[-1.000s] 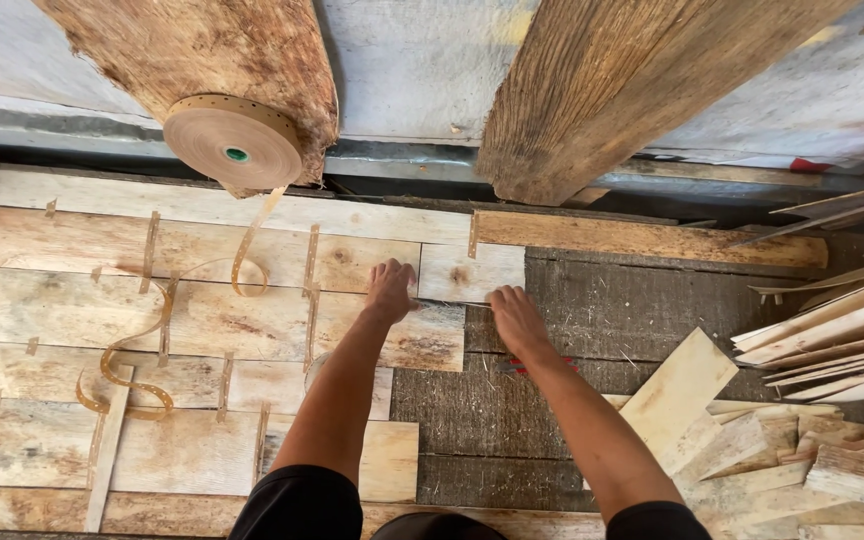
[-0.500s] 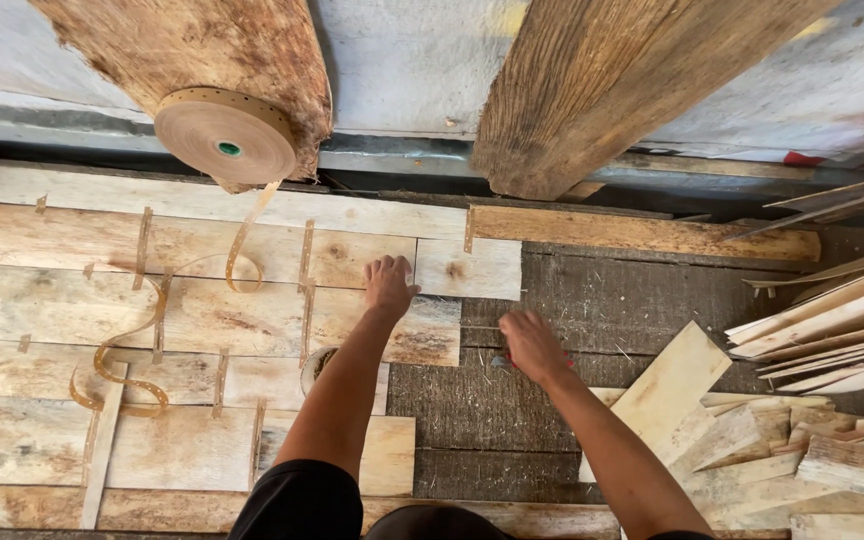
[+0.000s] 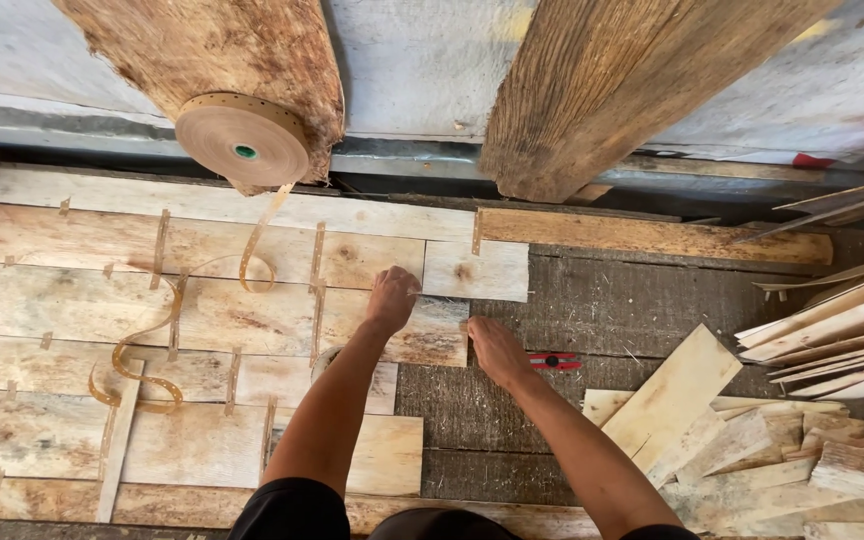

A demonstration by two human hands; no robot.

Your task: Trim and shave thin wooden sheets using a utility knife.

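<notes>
While both bare arms stretch forward over the dark surface (image 3: 592,300), the right hand (image 3: 497,350) lies flat, fingers loose, gripping nothing, at the edge of a pale veneer sheet (image 3: 422,340). Just right of it sits a small red cutter (image 3: 552,361). Slightly farther, the left hand (image 3: 392,298) presses down with curled fingers on the seam between veneer pieces. Beyond it, up and to the left, hangs a roll of brown paper tape (image 3: 242,140).
</notes>
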